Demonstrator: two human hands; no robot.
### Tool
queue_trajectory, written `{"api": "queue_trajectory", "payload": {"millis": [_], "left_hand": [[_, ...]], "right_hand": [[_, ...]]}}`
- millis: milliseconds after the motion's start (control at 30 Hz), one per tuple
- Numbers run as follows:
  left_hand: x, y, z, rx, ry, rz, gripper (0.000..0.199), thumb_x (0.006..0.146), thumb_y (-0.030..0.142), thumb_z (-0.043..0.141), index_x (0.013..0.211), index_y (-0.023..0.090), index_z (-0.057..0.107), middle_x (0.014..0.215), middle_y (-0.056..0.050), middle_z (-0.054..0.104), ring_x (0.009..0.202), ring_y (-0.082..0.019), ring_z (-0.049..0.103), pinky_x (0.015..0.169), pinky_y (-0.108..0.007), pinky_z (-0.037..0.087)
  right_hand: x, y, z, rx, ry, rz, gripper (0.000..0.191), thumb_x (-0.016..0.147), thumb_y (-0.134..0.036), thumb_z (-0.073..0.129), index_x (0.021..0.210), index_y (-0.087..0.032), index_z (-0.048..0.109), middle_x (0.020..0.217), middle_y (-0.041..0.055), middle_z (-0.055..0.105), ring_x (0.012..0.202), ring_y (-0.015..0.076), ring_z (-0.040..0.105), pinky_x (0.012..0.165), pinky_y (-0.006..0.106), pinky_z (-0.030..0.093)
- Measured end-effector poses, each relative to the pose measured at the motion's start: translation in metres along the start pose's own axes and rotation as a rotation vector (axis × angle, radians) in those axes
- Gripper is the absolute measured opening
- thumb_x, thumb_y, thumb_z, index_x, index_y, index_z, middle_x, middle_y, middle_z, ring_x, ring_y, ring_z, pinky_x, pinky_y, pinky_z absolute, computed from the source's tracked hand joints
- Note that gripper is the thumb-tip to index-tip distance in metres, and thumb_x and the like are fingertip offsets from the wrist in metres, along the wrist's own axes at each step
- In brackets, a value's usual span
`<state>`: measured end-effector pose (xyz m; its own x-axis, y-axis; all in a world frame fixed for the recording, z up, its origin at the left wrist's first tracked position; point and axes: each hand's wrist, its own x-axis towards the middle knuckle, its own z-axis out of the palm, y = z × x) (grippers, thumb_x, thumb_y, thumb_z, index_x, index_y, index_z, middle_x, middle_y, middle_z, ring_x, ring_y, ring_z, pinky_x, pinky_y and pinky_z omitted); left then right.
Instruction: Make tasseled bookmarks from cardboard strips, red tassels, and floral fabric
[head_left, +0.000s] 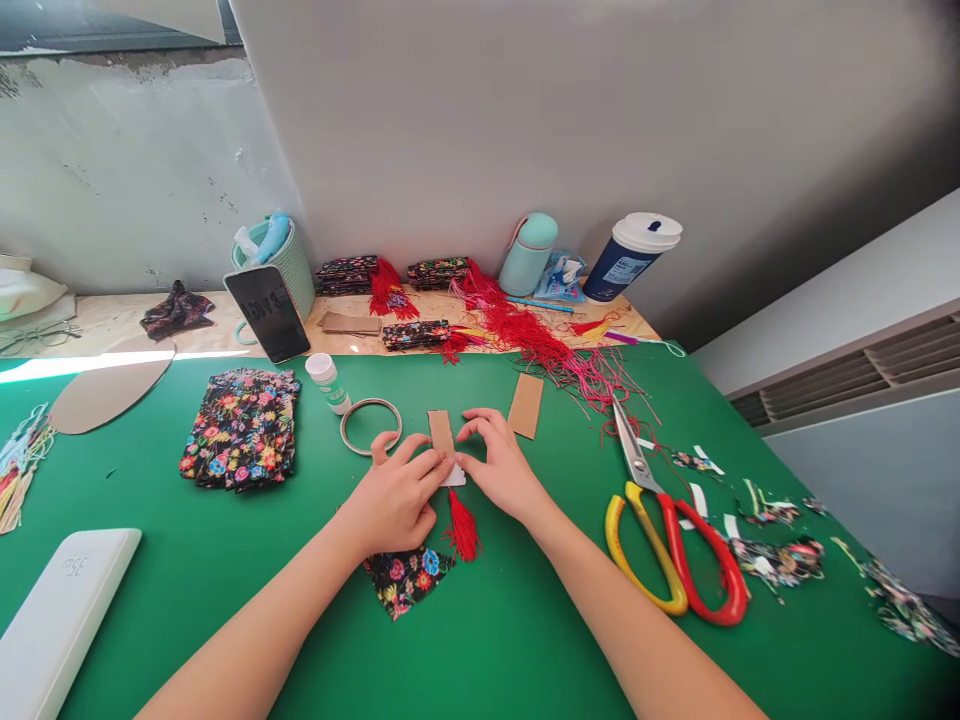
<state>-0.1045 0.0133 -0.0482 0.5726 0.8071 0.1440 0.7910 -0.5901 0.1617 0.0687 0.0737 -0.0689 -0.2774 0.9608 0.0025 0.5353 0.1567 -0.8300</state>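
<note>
A small brown cardboard strip (441,432) lies on the green mat, with a white piece at its lower end and a red tassel (463,527) below that. My left hand (397,495) is closed on the strip's lower left side, fingertips pressing down near the white piece. From the right, my right hand (499,462) comes in with thumb and fingers apart and curved, its thumb tip touching the lower end beside my left fingertips. Partly under my left hand is a black floral cloth piece (411,582). A roll of tape (371,427) lies just beyond my left fingers.
Large scissors (660,500) with red and yellow handles lie at right, near fabric scraps (780,562). Another cardboard strip (526,406), a glue stick (328,383), stacked floral cloth (240,430) and a white power bank (71,610) are around. Behind stand a phone (268,313), flask (528,255) and cup (632,257).
</note>
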Motion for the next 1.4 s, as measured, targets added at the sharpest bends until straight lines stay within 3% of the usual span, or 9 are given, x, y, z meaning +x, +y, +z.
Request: {"api": "queue_trajectory", "payload": {"millis": [400,667,1400], "left_hand": [[-0.008,-0.008,0.002,-0.091,0.049,0.001,0.044,0.073,0.015,0.045,0.116,0.016,0.058,0.125,-0.012,0.059,0.117,-0.031,0.045,0.098,-0.055,0.027],[-0.009,-0.01,0.0,-0.146,0.075,-0.029,0.045,0.072,0.015,0.046,0.115,0.02,0.059,0.124,-0.009,0.06,0.121,-0.031,0.043,0.096,-0.054,0.028],[-0.01,-0.013,0.0,-0.124,0.034,0.029,0.046,0.074,0.014,0.044,0.118,0.016,0.057,0.123,-0.012,0.061,0.118,-0.032,0.045,0.099,-0.057,0.022]], "right_hand": [[-0.004,-0.001,0.002,-0.054,0.039,-0.071,0.014,0.069,-0.016,0.056,0.075,-0.024,0.047,0.114,0.0067,0.049,0.114,0.0258,0.047,0.1,0.049,0.035],[-0.005,-0.006,0.006,-0.153,0.04,-0.036,0.022,0.064,-0.018,0.064,0.074,-0.024,0.045,0.116,0.007,0.048,0.114,0.0285,0.046,0.098,0.051,0.035],[-0.005,-0.01,0.006,-0.215,0.026,0.009,0.024,0.063,-0.02,0.067,0.074,-0.023,0.045,0.118,0.0079,0.047,0.114,0.0285,0.046,0.097,0.048,0.036]]}}
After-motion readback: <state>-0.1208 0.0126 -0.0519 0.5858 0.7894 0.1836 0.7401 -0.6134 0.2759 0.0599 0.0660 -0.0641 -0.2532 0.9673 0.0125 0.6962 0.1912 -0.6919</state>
